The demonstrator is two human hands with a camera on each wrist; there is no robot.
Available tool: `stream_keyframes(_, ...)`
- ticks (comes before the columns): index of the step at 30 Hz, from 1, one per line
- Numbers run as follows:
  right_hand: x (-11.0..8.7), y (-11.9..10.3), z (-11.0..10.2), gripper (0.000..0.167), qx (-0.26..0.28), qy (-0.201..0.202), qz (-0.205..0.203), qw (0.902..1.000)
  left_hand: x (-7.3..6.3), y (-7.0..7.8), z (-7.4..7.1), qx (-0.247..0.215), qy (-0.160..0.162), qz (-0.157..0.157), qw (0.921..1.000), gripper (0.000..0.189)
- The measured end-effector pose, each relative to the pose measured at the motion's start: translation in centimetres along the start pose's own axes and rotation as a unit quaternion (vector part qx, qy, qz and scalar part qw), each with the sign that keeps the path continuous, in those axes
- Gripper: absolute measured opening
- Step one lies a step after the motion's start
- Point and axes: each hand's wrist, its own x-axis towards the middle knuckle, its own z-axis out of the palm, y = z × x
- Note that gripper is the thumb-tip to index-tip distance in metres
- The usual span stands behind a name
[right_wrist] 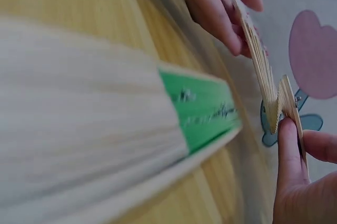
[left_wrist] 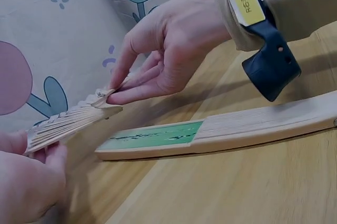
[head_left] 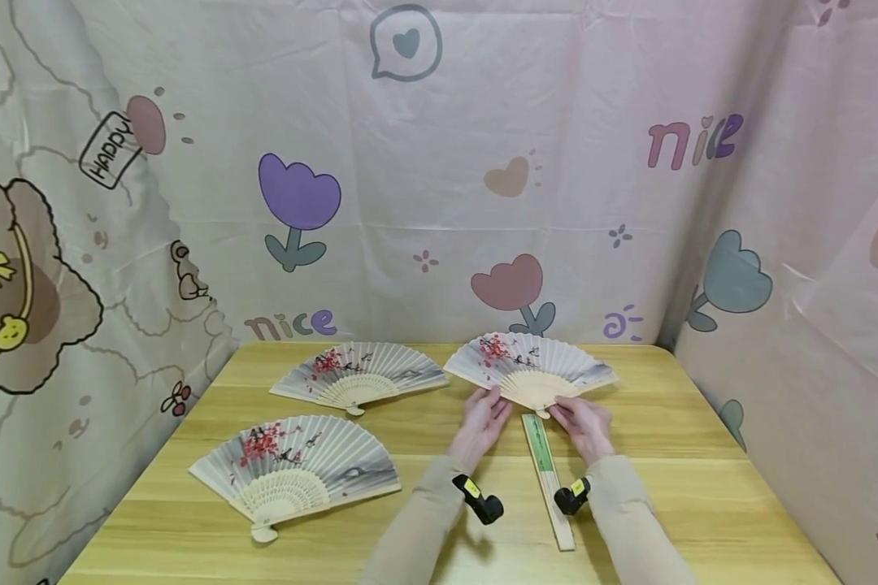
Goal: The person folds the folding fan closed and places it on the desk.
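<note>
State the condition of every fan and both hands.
Held fan: spread open
Left hand: gripping the held fan's edge
Right hand: pinching the held fan near its pivot
Back-left fan: spread open, on the table
Front-left fan: spread open, on the table
Green-and-white fan: folded, on the table

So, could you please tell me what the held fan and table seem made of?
Held fan: matte, pale ribs, probably bamboo or wood, given the thin slats; leaf perhaps cloth or paper, finely pleated. Table: slightly shiny wood or laminate, judging by grain and glare.
</note>
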Motion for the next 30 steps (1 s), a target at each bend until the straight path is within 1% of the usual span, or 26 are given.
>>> stream_keyframes(2, -0.3, 0.0, 0.4, 0.026, 0.003, -0.007, -0.003, 1.0, -0.1, 0.2, -0.2, -0.005, 0.001, 0.018, 0.9998, 0.033)
stream_keyframes(5, -0.7, 0.0, 0.8, 0.026, 0.006, -0.019, -0.006, 0.9998, -0.4, 0.6, -0.3, -0.007, 0.005, 0.038, 0.9992, 0.032)
stream_keyframes(9, -1.3, 0.1, 1.4, 0.03, 0.018, -0.03, -0.003, 0.9994, -0.9, 1.1, -0.7, -0.006, 0.004, 0.062, 0.9981, 0.033)
stream_keyframes(13, -2.1, 0.4, 2.1, 0.033, 0.029, -0.042, -0.006, 0.9987, -1.8, 2.0, -1.1, -0.003, -0.003, 0.085, 0.9964, 0.032)
stream_keyframes(17, -3.1, 0.8, 2.9, 0.034, 0.022, -0.059, -0.034, 0.9974, -3.1, 3.2, -1.4, 0.01, -0.012, 0.103, 0.9946, 0.033)
stream_keyframes(20, -3.9, 1.2, 3.3, 0.034, 0.012, -0.075, -0.059, 0.9953, -4.1, 3.9, -1.5, 0.02, -0.023, 0.114, 0.993, 0.036)
stream_keyframes(23, -4.6, 1.6, 3.5, 0.033, 0.004, -0.09, -0.074, 0.9932, -5.1, 4.5, -1.6, 0.029, -0.029, 0.124, 0.9915, 0.036)
stream_keyframes(27, -5.7, 2.1, 3.8, 0.028, -0.006, -0.106, -0.081, 0.9911, -6.3, 5.2, -1.9, 0.039, -0.024, 0.126, 0.991, 0.03)
stream_keyframes(30, -6.5, 2.4, 4.2, 0.022, -0.026, -0.117, -0.082, 0.9893, -7.1, 5.6, -2.2, 0.049, -0.023, 0.124, 0.9908, 0.03)
